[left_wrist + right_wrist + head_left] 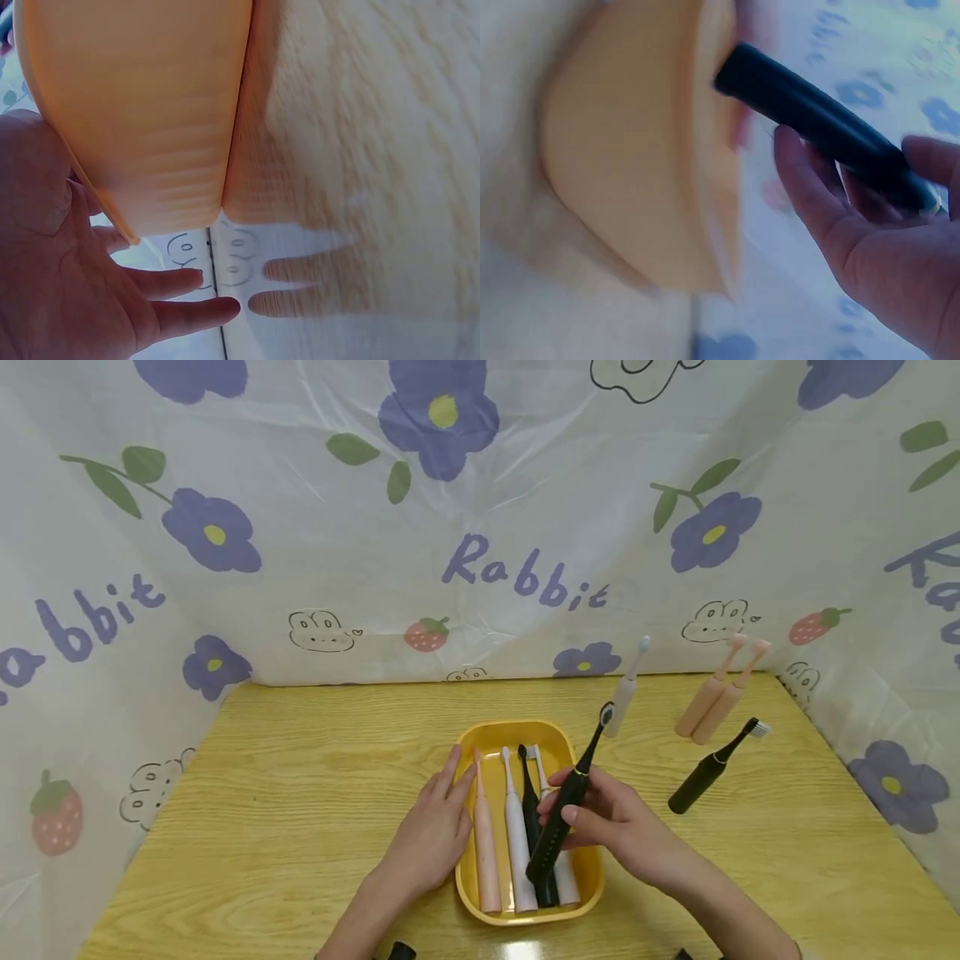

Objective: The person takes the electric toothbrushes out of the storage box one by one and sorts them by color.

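My right hand [611, 814] grips a black electric toothbrush [570, 802] by its handle, tilted with its head up, above the right part of a yellow tray [588, 893]. In the right wrist view, the thumb and fingers hold the black handle [810, 105]. My left hand [435, 827] rests at the tray's left rim; in the left wrist view its fingers [187, 315] are extended beside the tray wall [150, 135]. Side by side in the tray lie a pink toothbrush [486, 852], a white one [516, 835], a black one, partly hidden, and another white one [566, 885].
Behind and right of the tray, upright on the wooden table [337, 760], stand a white toothbrush [622, 697], two peach toothbrushes [708, 702] close together and a black toothbrush [705, 777]. A flower-printed cloth [337, 568] hangs behind the table and at its sides.
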A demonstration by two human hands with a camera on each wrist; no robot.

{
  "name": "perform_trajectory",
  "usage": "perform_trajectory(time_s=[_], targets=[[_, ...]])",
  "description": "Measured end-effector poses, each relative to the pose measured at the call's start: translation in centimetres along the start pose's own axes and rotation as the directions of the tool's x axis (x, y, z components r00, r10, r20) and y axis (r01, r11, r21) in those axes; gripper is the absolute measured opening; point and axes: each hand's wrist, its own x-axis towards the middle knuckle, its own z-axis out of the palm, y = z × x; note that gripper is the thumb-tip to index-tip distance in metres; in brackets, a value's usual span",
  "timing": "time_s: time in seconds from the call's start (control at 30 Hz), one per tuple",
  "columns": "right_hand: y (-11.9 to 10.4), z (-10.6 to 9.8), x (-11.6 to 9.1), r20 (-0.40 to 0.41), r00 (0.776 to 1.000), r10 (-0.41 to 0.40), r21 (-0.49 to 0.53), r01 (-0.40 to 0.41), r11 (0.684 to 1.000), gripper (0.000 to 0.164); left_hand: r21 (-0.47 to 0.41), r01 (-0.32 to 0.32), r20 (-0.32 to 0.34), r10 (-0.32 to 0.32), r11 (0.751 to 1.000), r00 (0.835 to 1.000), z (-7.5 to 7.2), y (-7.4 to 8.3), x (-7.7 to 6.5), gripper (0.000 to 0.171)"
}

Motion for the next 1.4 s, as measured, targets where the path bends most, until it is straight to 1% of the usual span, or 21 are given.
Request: perform_trajectory(time_s=[0.1, 0.17, 0.23, 0.3, 0.4, 0.47, 0.57, 0.63, 0.67, 0.7, 0.8, 0.93, 1.0, 1.07, 1.1, 1.13, 1.17, 1.23, 1.3, 1.33, 1.4], targets=[[-1.1, -0.9, -1.3, -0.018, 0.997, -0.07, -0.087, 0.068, 0.994, 0.032, -0.001, -0.004, -0.004, 0.004, 1.0, 1.0, -0.1, -0.1, -0.1, 0.056], [-1.6, -1.5, -2.3, -0.049, 0.992, -0.113, -0.145, 0.105, 0.984, 0.03, -0.003, -0.006, -0.006, 0.006, 1.0, 1.0, -0.1, -0.1, -0.1, 0.056], [-1.7, -2.2, -3.3, -0.109, 0.983, -0.148, -0.217, 0.121, 0.969, 0.029, -0.01, -0.004, -0.004, 0.004, 1.0, 1.0, 0.0, 0.0, -0.1, 0.055], [-1.4, -3.0, -4.5, -0.188, 0.964, -0.187, -0.275, 0.131, 0.952, 0.029, -0.016, -0.002, 0.002, 0.002, 1.0, 1.0, 0.0, 0.0, -0.1, 0.054], [-0.8, -4.1, -6.4, -0.307, 0.927, -0.214, -0.346, 0.101, 0.933, 0.029, -0.021, 0.002, 0.011, -0.002, 1.0, 1.0, 0.1, 0.1, 0.0, 0.052], [-0.3, -4.9, -7.3, -0.363, 0.908, -0.207, -0.341, 0.078, 0.937, 0.029, -0.021, 0.005, 0.016, -0.005, 1.0, 1.0, 0.0, 0.1, 0.0, 0.052], [0.2, -5.6, -8.4, -0.428, 0.889, -0.162, -0.326, 0.015, 0.945, 0.027, -0.022, 0.01, 0.016, -0.01, 1.0, 1.0, 0.0, 0.1, 0.0, 0.055], [0.5, -6.0, -8.9, -0.477, 0.87, -0.125, -0.342, -0.052, 0.938, 0.028, -0.021, 0.012, 0.016, -0.012, 1.0, 1.0, 0.0, 0.0, 0.0, 0.058], [0.5, -6.1, -9.0, -0.504, 0.856, -0.112, -0.372, -0.098, 0.923, 0.029, -0.018, 0.013, 0.014, -0.012, 1.0, 1.0, 0.0, 0.0, 0.0, 0.06], [0.6, -6.2, -9.1, -0.531, 0.841, -0.105, -0.409, -0.146, 0.901, 0.03, -0.017, 0.012, 0.012, -0.012, 1.0, 1.0, 0.0, -0.1, 0.0, 0.061], [0.5, -6.5, -9.1, -0.603, 0.791, -0.107, -0.506, -0.275, 0.817, 0.032, -0.016, 0.011, 0.004, -0.011, 1.0, 1.0, -0.1, -0.1, 0.0, 0.063], [0.5, -6.7, -9.1, -0.665, 0.73, -0.159, -0.581, -0.372, 0.724, 0.031, -0.028, 0.009, -0.004, -0.009, 1.0, 1.0, -0.2, -0.1, -0.1, 0.063], [0.7, -6.8, -9.2, -0.699, 0.688, -0.194, -0.6, -0.418, 0.682, 0.032, -0.03, 0.006, -0.004, -0.006, 1.0, 1.0, -0.1, -0.1, -0.1, 0.063], [0.9, -6.9, -9.2, -0.73, 0.645, -0.228, -0.605, -0.453, 0.655, 0.032, -0.029, 0.003, -0.004, -0.003, 1.0, 1.0, -0.1, -0.1, -0.1, 0.062], [1.1, -7.0, -9.2, -0.745, 0.623, -0.239, -0.601, -0.47, 0.647, 0.032, -0.028, 0.002, -0.004, -0.002, 1.0, 1.0, -0.1, -0.1, -0.1, 0.062], [1.2, -7.1, -9.1, -0.758, 0.602, -0.251, -0.594, -0.478, 0.647, 0.033, -0.027, 0.001, -0.005, -0.001, 1.0, 1.0, -0.1, -0.1, 0.0, 0.062], [1.4, -7.1, -9.0, -0.769, 0.584, -0.259, -0.585, -0.48, 0.653, 0.033, -0.026, 0.0, -0.005, -0.001, 1.0, 1.0, 0.0, 0.0, 0.0, 0.061], [1.8, -7.3, -8.7, -0.787, 0.558, -0.264, -0.565, -0.478, 0.672, 0.033, -0.024, 0.001, -0.004, -0.002, 1.0, 1.0, 0.0, 0.0, 0.0, 0.061], [2.2, -7.4, -8.5, -0.802, 0.538, -0.26, -0.545, -0.48, 0.687, 0.034, -0.027, 0.004, -0.002, -0.004, 1.0, 1.0, -0.1, 0.0, -0.1, 0.061], [2.4, -7.5, -8.5, -0.807, 0.533, -0.256, -0.538, -0.483, 0.691, 0.034, -0.028, 0.005, 0.0, -0.005, 1.0, 1.0, 0.0, 0.0, -0.1, 0.061], [2.9, -7.6, -8.4, -0.811, 0.53, -0.248, -0.53, -0.487, 0.694, 0.034, -0.031, 0.006, 0.001, -0.006, 1.0, 1.0, 0.0, 0.0, -0.1, 0.062]])
